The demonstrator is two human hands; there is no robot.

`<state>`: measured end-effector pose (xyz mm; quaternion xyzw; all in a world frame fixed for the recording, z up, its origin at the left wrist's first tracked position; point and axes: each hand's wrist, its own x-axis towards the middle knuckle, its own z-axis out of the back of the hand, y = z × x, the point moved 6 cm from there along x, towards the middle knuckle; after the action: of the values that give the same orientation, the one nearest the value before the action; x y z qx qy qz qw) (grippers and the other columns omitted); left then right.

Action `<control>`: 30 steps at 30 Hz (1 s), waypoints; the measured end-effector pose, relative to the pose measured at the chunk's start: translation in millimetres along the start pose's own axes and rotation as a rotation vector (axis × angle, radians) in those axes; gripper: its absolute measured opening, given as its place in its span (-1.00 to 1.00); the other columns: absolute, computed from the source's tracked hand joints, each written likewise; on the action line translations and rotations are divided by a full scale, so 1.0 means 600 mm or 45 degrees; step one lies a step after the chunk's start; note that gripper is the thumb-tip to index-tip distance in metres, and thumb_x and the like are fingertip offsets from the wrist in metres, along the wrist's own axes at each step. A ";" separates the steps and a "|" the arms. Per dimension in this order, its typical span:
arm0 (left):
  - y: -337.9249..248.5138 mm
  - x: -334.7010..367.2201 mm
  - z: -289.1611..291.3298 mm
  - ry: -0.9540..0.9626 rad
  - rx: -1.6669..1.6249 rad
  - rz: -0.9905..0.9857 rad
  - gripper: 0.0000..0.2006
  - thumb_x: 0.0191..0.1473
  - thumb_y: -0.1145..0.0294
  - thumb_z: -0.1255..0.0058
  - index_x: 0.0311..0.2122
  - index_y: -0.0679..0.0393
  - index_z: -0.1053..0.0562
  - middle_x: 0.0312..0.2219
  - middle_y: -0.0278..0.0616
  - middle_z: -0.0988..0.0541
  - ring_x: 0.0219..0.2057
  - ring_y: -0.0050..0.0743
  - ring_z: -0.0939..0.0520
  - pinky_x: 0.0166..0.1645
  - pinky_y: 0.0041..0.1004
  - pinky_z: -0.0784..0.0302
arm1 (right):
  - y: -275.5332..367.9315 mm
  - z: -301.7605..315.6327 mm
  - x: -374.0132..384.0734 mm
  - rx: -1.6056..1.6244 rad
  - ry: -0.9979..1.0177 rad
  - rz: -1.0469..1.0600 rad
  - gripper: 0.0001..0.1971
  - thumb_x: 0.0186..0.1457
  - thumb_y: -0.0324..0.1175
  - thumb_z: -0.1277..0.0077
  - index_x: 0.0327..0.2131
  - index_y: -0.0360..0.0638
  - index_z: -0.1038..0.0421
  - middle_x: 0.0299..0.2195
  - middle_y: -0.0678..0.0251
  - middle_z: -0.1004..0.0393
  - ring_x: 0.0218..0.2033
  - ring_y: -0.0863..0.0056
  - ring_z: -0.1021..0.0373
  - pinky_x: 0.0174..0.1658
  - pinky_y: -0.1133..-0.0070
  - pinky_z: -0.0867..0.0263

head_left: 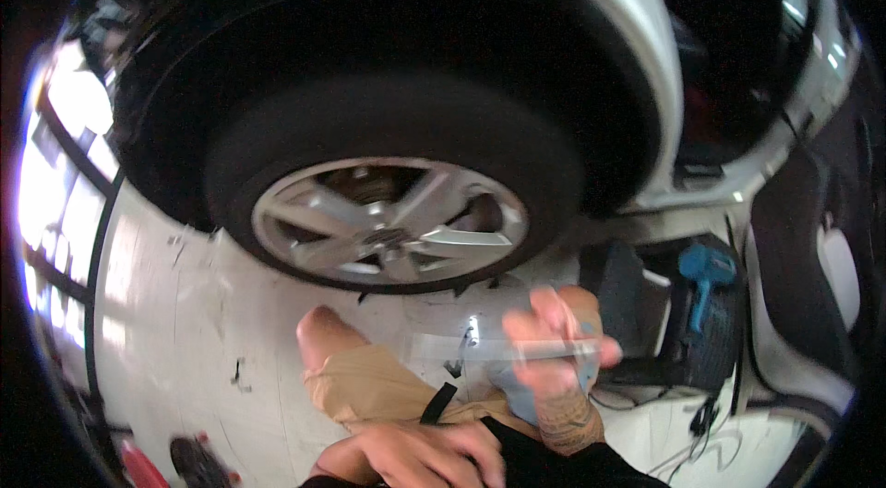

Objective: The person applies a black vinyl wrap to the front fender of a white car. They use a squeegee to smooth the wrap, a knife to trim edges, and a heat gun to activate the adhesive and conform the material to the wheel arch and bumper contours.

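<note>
Right hand [558, 340]: raised, fingers closed around a thin, straight, silvery rod [503, 349], blurred.
Rod: held level, below the wheel [392, 220].
Left hand [425, 453]: resting low on the thigh, fingers loosely curled, holding nothing.
Wheel: five-spoke silver alloy rim, black rubber tyre.
Floor [175, 322]: pale, glossy, scuffed.

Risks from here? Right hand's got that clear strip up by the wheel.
1. The right hand is motion-blurred and pinches the clear strip only at one end, so the strip may flop or slip.
2. Cables lie loose on the floor beside the blue power tool; snag risk.
3. The left hand rests low by the knee, not supporting the strip.
</note>
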<state>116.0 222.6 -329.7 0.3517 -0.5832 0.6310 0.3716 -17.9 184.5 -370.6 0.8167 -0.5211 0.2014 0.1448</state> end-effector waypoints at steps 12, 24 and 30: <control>-0.062 0.026 0.110 -0.422 1.383 0.208 -0.77 0.03 0.25 -0.01 -0.52 0.20 -0.45 -0.64 -0.17 -0.43 -0.57 -0.21 -0.42 -0.45 -0.23 -0.33 | 0.105 -0.002 -0.234 -2.197 -0.640 0.158 -0.61 -0.04 -0.25 -0.23 -0.17 -0.17 -0.34 -0.40 0.30 -0.43 -0.42 0.43 -0.37 -0.35 0.50 -0.28; -0.159 0.160 0.209 -0.732 1.658 0.135 -0.78 0.22 0.34 0.02 -0.43 0.23 -0.41 -0.62 -0.30 -0.38 -0.61 -0.64 -0.35 -0.36 -0.46 -0.36 | 0.568 -0.024 -0.560 -3.356 -2.654 -0.056 -0.31 -0.12 -0.31 -0.22 0.06 -0.43 -0.17 -0.06 -0.10 -0.41 -0.02 -0.05 -0.35 0.02 0.23 -0.29; -0.029 0.080 0.235 -0.981 1.009 0.640 -0.77 0.29 0.41 0.19 -0.11 0.36 -0.42 -0.34 0.04 -0.60 -0.33 -0.29 -0.67 -0.22 -0.38 -0.63 | 0.386 -0.082 -0.438 -1.477 -1.033 0.896 -0.37 0.12 -0.10 -0.08 0.12 -0.27 -0.10 -0.34 0.20 -0.39 -0.63 0.45 -0.37 -0.60 0.50 -0.35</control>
<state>109.6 85.3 -269.3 0.5179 -0.4615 0.6958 -0.1860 -335.9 318.8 -447.1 0.4078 -0.7827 -0.3822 0.2738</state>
